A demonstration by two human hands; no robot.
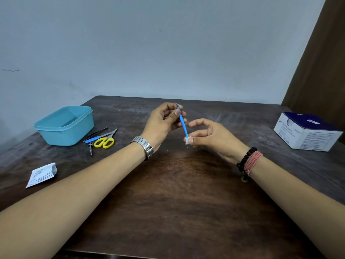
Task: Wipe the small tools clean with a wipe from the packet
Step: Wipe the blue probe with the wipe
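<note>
The left hand (164,120) is pinching the upper end of a slim blue plastic-handled tool (182,122) w/ a thin metal tip, held tilted above the dark worn wooden table (186,193). The right hand (211,137) is pinching a small white folded wipe (187,140) round the tool's lower end (thumb on top). Bare tabletop is lying btwn hands & near edge. Yellow-handled scissors (104,142), black tweezers (96,134) are lying beside the smooth teal plastic tub (65,126); the torn white packet (42,174) is lying flat near the left edge.

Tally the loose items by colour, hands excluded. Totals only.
Blue: 3, held tool, tub, tool by scissors
Yellow: 1, scissors
Black/metal: 2, tweezers, small clip
White: 3, wipe, packet, box
Total: 9
</note>
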